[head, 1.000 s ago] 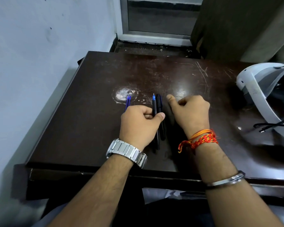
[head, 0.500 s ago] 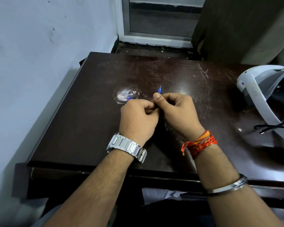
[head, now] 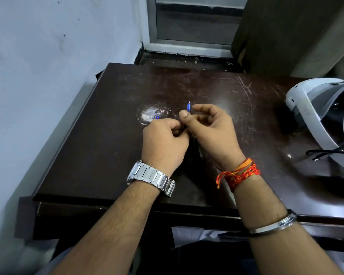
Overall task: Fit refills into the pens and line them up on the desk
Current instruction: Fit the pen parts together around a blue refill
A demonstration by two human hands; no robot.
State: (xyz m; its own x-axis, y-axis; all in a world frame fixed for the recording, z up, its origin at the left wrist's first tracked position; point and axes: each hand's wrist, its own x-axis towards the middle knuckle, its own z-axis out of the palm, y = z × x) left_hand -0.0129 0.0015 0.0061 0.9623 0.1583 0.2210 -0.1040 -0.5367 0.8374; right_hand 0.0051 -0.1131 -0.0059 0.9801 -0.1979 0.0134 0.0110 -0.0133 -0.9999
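Observation:
Both hands meet above the middle of the dark wooden desk [head: 111, 147]. My right hand [head: 211, 132] pinches a pen with a blue tip [head: 188, 106] between thumb and fingers, the tip pointing away and up. My left hand [head: 164, 141] is closed around the pen's lower part, which is hidden by the fingers. A second blue pen tip [head: 157, 117] peeks out just beyond my left knuckles, lying on the desk. A dark pen barrel [head: 195, 142] shows dimly on the desk between my wrists.
A white and grey headset [head: 316, 116] with a black cable [head: 326, 151] lies at the desk's right side. A pale wall runs along the left. A worn pale patch [head: 149, 113] marks the desk. A window frame is behind the desk.
A second ago the pens lay on the desk under my left hand. Both hands closed on one blue-tipped pen and lifted it off the desk; its tip now points up and away.

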